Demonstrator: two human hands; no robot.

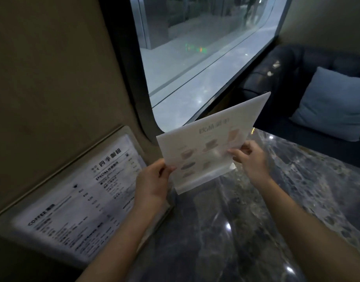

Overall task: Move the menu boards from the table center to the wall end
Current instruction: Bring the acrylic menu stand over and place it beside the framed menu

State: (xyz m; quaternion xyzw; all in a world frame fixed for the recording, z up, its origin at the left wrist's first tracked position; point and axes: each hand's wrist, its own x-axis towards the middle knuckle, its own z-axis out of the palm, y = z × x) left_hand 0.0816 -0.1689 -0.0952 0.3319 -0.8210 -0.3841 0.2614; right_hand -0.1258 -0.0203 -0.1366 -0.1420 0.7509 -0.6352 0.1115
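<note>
A white menu board [211, 139] with faint pictures of drinks is held tilted above the dark marble table [246, 220], near the wall. My left hand [152, 182] grips its lower left edge. My right hand [250, 157] pinches its right edge. A second menu board [79, 200], printed with black text and the word COFFEE, leans against the beige wall [53, 78] at the left end of the table. My left forearm crosses in front of its right side.
A large window [195, 58] with a dark frame rises behind the held board. A dark sofa with a light blue cushion [333, 104] stands past the table's far edge at the right.
</note>
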